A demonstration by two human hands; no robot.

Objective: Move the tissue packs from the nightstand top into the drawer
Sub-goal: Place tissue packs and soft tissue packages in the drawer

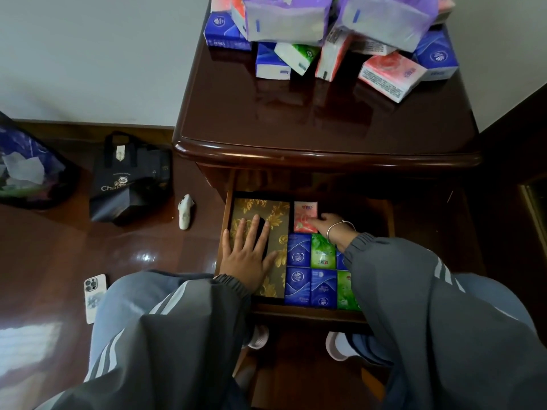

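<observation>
The dark wooden nightstand (325,122) has its drawer (228,214) pulled out below the top. Several blue, green, pink and purple tissue packs (387,75) are heaped at the back of the top. Inside the drawer, blue packs (298,250) and green packs (322,252) lie in rows. My right hand (328,224) holds a pink tissue pack (305,216) down in the drawer's back row. My left hand (248,255) lies flat, fingers spread, on a gold-patterned tissue box (276,214) in the drawer's left side.
A black tote bag (130,179), a purple plastic bag (26,170), a small white object (186,211) and a phone (94,295) lie on the glossy wooden floor left of the nightstand. My knees and slippers are in front of the drawer.
</observation>
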